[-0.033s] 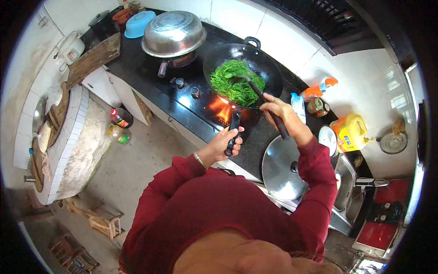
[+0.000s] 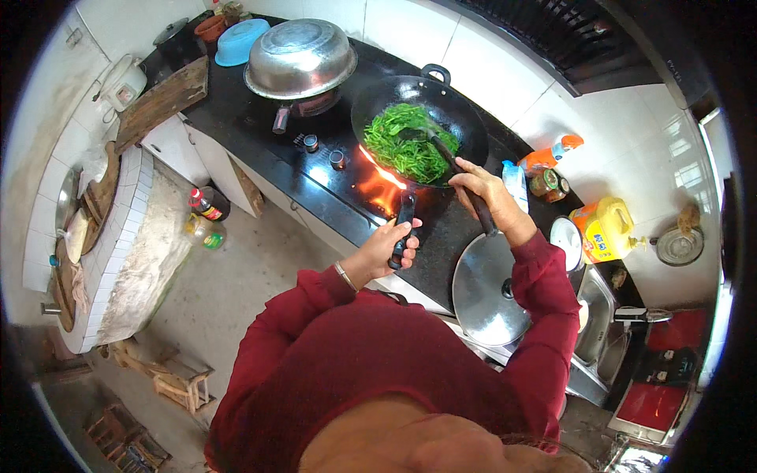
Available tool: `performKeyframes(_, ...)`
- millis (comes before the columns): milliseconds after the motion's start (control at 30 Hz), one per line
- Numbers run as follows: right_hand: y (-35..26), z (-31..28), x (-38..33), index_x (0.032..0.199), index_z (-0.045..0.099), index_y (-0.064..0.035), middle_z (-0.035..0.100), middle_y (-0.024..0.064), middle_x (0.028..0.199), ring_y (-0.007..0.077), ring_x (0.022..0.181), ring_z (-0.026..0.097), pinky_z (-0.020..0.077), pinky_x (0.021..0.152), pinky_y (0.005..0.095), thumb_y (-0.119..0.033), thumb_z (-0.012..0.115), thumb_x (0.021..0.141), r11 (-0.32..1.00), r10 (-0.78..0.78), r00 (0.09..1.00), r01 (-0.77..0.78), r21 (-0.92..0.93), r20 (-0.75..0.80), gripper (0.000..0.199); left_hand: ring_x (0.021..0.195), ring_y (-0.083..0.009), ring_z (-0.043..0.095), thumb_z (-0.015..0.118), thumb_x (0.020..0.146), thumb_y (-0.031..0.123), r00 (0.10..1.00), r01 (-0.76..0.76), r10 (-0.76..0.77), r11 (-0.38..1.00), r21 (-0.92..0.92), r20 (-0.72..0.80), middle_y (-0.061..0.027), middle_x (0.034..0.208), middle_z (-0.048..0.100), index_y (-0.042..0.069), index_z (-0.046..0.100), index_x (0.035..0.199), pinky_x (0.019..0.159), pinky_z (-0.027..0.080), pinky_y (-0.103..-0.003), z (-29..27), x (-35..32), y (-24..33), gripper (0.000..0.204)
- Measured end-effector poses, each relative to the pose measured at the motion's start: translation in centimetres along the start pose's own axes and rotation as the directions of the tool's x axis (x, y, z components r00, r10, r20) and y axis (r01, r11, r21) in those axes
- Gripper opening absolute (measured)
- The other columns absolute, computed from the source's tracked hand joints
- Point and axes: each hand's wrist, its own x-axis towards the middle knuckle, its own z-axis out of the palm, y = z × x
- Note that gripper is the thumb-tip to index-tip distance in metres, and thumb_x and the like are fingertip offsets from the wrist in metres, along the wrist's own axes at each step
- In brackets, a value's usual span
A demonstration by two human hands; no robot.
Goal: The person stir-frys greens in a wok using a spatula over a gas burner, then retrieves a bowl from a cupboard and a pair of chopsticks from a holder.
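Observation:
A black wok [image 2: 461, 118] sits on the right side of the stove, with chopped leafy greens [image 2: 402, 146] inside. My left hand [image 2: 386, 248] is closed around the wok's long handle [image 2: 406, 209]. In my right hand [image 2: 493, 201] is the dark handle of a spatula [image 2: 446, 153]; its head is partly buried among the greens, so I cannot make out its full shape. Orange flames [image 2: 382, 189] show under the wok's near edge, beside the long handle. A round metal lid [image 2: 485, 303] lies on the counter below my right forearm.
An upturned metal basin [image 2: 300, 59] covers the other burner, near a blue basin [image 2: 240, 41]. To the right stand an orange spray bottle [image 2: 544, 158], glass jars [image 2: 550, 185] and a yellow jug [image 2: 603, 229], close to the sink [image 2: 595, 315]. Bottles [image 2: 209, 205] stand on the floor.
The spatula and my right hand have shifted slightly, and the greens lie a little differently. A brighter strip of flame shows along the wok's near rim. My left hand stays put.

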Motion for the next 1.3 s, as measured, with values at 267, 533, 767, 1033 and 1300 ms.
performKeyframes(267, -7.7, -5.0, -0.7, 0.091, 0.059, -0.001, 0.059, 0.026, 0.098, 0.0359, 0.101, 0.059, 0.0484, 0.075, 0.0356, 0.004, 0.057, 0.075, 0.997, 0.047, 0.983, -0.057, 0.056, 0.18, 0.017, 0.057, -0.0094, 0.043, 0.044, 0.094, 0.023, 1.0, 0.018, -0.018, 1.0, -0.015, 0.004, -0.0006, 0.072, 0.045, 0.013, 0.042, 0.111, 0.047, 0.038, -0.024, -0.6, -0.3, 0.3, 0.02)
performKeyframes(533, -3.5, -1.1, 1.0, 0.093, 0.058, -0.0007, 0.056, 0.0289, 0.106, 0.0406, 0.1, 0.057, 0.048, 0.078, 0.0379, -0.003, 0.059, 0.073, 0.997, -0.059, 0.987, 0.052, 0.05, 0.15, 0.02, 0.058, -0.0092, 0.041, 0.043, 0.094, 0.025, 1.0, 0.019, -0.019, 1.0, 0.018, -0.003, 0.0, 0.073, 0.044, 0.014, 0.044, 0.113, 0.048, 0.037, -0.023, -0.2, -0.2, 0.2, 0.022)
performKeyframes(767, -0.8, 0.9, 0.6, 0.093, 0.059, -0.002, 0.063, 0.018, 0.09, 0.0308, 0.104, 0.059, 0.0484, 0.08, 0.0343, 0.004, 0.059, 0.075, 0.998, 0.068, 0.996, -0.068, -0.009, -0.053, 0.019, 0.071, -0.0152, 0.054, 0.039, 0.096, 0.03, 0.994, -0.053, 0.071, 0.976, 0.212, -0.08, -0.0067, 0.091, 0.053, 0.014, 0.037, 0.126, 0.058, 0.049, -0.029, -0.6, 0.2, 0.2, 0.034)
performKeyframes(1033, 0.3, -0.5, -0.2, 0.091, 0.06, -0.0029, 0.06, 0.0113, 0.076, 0.0257, 0.096, 0.061, 0.046, 0.085, 0.0329, 0.005, 0.057, 0.076, 0.991, 0.132, 0.975, -0.132, 0.015, -0.18, 0.017, 0.103, -0.0196, 0.05, 0.042, 0.093, 0.024, 0.628, -0.748, 0.675, 0.383, 0.542, 0.388, -0.0122, 0.117, 0.049, 0.004, 0.046, 0.118, 0.084, 0.043, -0.034, 4.4, -8.6, 5.9, 0.032)
performKeyframes(1300, -5.4, 0.6, 0.4, 0.094, 0.058, -0.0023, 0.057, 0.0075, 0.072, 0.0322, 0.099, 0.06, 0.0448, 0.088, 0.0388, 0.004, 0.058, 0.07, 0.998, 0.045, 0.997, -0.047, 0.032, 0.061, 0.025, 0.091, -0.0189, 0.052, 0.046, 0.093, 0.034, 0.137, -0.944, 0.521, 0.326, -0.047, 0.842, -0.0031, 0.097, 0.06, 0.015, 0.064, 0.083, 0.074, 0.035, -0.033, 12.0, -16.2, 6.0, 0.029)
